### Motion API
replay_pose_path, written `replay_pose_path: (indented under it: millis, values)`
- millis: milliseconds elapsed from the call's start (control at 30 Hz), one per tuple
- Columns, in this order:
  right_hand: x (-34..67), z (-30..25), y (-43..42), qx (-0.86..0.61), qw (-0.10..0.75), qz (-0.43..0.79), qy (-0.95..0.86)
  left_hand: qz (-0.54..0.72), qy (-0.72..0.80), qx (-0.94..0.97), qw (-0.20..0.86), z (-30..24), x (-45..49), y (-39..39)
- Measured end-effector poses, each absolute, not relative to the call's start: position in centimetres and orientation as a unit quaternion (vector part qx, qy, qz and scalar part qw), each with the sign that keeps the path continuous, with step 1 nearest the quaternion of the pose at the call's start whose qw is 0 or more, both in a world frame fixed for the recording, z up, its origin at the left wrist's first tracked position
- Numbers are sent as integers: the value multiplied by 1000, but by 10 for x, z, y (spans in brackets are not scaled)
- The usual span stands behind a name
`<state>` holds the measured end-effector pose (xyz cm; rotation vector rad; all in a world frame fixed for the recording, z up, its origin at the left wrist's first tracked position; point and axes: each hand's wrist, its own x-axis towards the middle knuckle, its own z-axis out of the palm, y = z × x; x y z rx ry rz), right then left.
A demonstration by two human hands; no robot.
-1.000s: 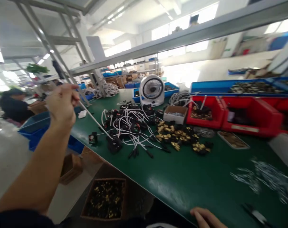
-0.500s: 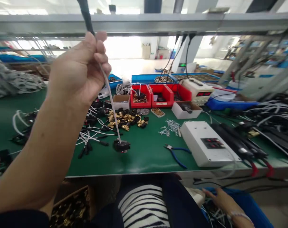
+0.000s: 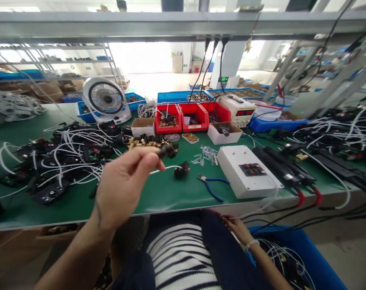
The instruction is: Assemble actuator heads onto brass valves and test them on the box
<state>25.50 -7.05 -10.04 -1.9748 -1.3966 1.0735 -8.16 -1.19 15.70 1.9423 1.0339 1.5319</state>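
Note:
My left hand (image 3: pixel 122 185) is closed in a pinch on a cable's black connector (image 3: pixel 165 151), raised above the bench's front half. From under the fingers the white cable runs to a small black housing (image 3: pixel 182 169) just left of the pliers. Low at the bench's front edge, beside my lap, my right hand (image 3: pixel 239 231) has its fingers drawn together at the end of a white lead (image 3: pixel 269 203). That lead comes from the white switch box (image 3: pixel 245 171). The fingers partly hide the lead's tip.
Blue-handled pliers (image 3: pixel 213 187) and loose metal clips (image 3: pixel 205 155) lie mid-bench. White-cabled black parts (image 3: pixel 65 157) are heaped left. Red bins (image 3: pixel 193 117), a fan (image 3: pixel 107 98) and a power supply (image 3: pixel 239 110) stand behind. A blue crate (image 3: pixel 316 257) is below right.
My left hand has come down, bringing the dangling black housing rightward beside the pliers. My right hand has moved from the blue crate up to the lead at the bench edge.

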Motion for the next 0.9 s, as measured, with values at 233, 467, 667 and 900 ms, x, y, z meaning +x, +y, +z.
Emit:
replay_pose_path:
  millis: [233, 467, 667, 900]
  values:
    - [211, -3, -106, -669, 305, 348, -582, 475, 415, 739, 235, 116, -57, -70]
    - [165, 97, -114, -429, 601, 423, -525, 483, 366, 754, 253, 110, -49, -75]
    - [148, 104, -103, -413, 625, 440, -495, 494, 340, 765, 234, 109, -48, -76]
    - [144, 100, -100, -402, 618, 479, -477, 487, 322, 791, 182, 113, -45, -76]
